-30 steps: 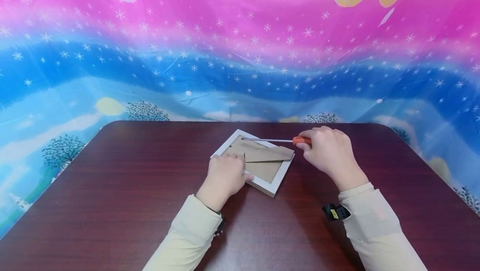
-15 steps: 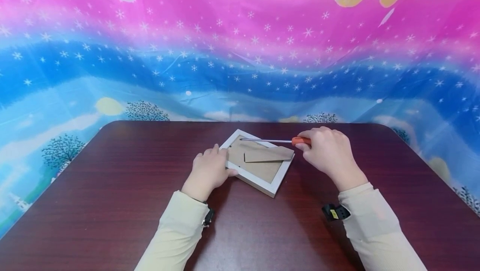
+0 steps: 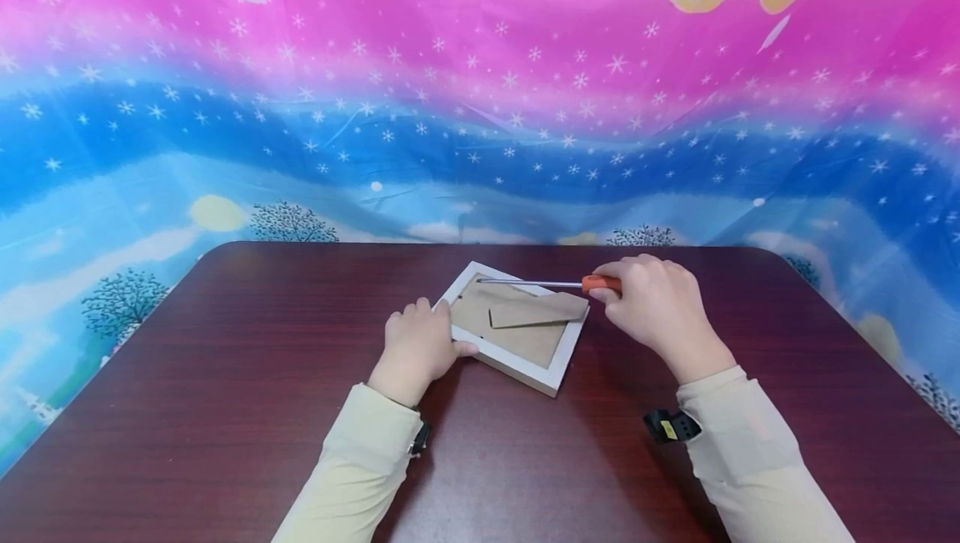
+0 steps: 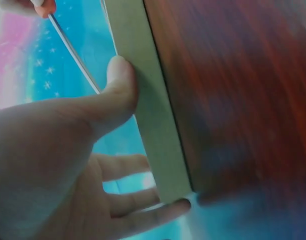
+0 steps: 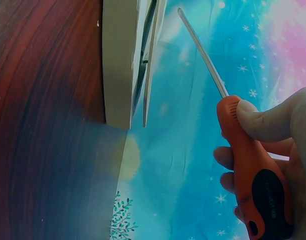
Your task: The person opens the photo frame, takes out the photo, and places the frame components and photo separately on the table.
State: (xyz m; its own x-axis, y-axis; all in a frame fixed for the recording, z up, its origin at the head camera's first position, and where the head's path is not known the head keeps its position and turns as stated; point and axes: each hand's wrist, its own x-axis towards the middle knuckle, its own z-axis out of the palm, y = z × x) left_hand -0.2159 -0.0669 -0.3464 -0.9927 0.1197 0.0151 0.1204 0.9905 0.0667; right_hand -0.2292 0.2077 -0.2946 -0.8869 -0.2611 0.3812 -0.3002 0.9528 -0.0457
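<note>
left hand [image 3: 414, 349] grips frame [image 3: 525, 339] to its right | right hand [image 3: 662, 311] grasps screwdriver [image 5: 248, 147]

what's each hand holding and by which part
Right hand: screwdriver, by its orange handle. Left hand: picture frame, by the left corner in the head view.

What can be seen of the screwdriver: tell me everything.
The screwdriver has an orange, plastic-looking handle with a black inset and a slim, shiny, metal-looking shaft. The right hand grips it, thumb near the handle's front end. In the head view, the shaft points left over the picture frame; whether the tip touches is unclear.
</note>
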